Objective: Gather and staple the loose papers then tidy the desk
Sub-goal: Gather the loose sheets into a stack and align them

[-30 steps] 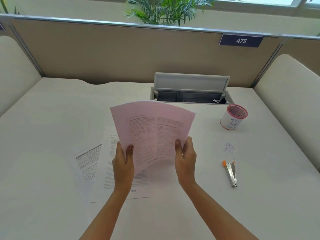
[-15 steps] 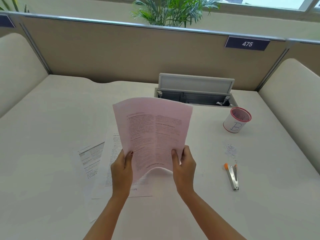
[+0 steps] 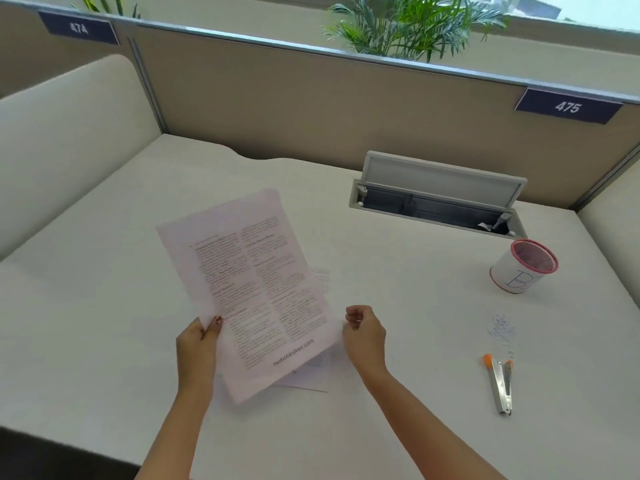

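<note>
My left hand (image 3: 197, 344) pinches the left edge of a pale pink printed sheet (image 3: 256, 289) and holds it tilted above the white desk (image 3: 104, 306). My right hand (image 3: 365, 332) hovers just off the sheet's right edge with its fingers curled and nothing in them. More white papers (image 3: 313, 377) lie on the desk beneath the held sheet, mostly hidden by it. A silver stapler with orange tips (image 3: 500, 386) lies to the right, apart from both hands. Loose staples (image 3: 502, 329) are scattered just beyond it.
A white mesh pen cup with a pink rim (image 3: 524, 266) stands at the right. Behind it a cable tray (image 3: 436, 206) is set into the desk with its lid raised. Beige partitions enclose the desk at the back and sides.
My right hand has let go of the pink sheet. The sheet now tilts left in my left hand alone. The view has swung to the left.
</note>
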`<state>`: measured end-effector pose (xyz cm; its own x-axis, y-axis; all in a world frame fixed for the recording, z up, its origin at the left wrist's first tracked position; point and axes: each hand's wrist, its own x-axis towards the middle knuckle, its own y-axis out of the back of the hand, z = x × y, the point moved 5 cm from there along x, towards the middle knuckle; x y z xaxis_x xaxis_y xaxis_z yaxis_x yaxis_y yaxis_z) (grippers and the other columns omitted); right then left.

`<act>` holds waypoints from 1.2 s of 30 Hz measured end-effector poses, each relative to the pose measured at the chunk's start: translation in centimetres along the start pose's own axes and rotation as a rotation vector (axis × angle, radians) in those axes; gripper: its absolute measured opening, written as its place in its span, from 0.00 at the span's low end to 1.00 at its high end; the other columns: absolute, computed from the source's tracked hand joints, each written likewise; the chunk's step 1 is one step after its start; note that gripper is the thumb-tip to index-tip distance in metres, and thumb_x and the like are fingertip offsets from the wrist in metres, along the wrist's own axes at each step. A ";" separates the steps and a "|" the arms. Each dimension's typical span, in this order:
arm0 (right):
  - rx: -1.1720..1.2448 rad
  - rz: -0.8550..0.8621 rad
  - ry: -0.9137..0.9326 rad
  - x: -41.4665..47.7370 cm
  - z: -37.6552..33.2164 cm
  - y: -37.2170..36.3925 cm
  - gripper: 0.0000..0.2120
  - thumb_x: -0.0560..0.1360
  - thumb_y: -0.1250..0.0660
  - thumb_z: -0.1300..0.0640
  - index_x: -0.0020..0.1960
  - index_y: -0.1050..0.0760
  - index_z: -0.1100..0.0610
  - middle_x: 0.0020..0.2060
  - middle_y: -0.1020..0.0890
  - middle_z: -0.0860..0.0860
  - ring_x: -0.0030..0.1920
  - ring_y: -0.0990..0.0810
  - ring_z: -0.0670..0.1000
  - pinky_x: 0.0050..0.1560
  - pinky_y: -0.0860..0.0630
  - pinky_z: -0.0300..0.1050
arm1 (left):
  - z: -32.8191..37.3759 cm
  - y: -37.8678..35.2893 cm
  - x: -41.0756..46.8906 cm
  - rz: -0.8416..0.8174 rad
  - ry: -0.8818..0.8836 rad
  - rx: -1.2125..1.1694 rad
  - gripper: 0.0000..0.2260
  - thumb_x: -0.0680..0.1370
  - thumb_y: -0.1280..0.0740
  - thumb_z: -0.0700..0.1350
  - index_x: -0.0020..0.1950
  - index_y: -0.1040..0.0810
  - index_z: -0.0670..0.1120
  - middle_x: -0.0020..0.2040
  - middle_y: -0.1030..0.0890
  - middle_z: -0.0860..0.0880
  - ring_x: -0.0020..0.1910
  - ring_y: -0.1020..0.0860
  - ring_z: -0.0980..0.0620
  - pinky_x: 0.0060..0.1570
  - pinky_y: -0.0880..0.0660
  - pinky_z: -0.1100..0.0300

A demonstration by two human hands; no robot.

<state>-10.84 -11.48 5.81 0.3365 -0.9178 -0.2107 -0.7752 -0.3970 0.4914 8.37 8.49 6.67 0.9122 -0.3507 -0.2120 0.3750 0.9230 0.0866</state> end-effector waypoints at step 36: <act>-0.031 0.376 0.086 -1.5 0.3 2.5 0.03 0.77 0.36 0.64 0.44 0.29 0.59 0.42 0.22 0.54 0.41 0.24 0.53 0.37 0.33 0.33 | -2.2 3.6 0.5 0.070 0.170 -0.156 0.06 0.80 0.37 0.39 0.52 0.22 0.44 0.47 0.19 0.48 0.46 0.21 0.49 0.46 0.24 0.56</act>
<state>-13.46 -11.14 7.06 0.0766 -0.9952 0.0603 -0.8369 -0.0313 0.5465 9.85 12.02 4.76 0.8890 -0.2656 -0.3730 0.2697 0.9620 -0.0420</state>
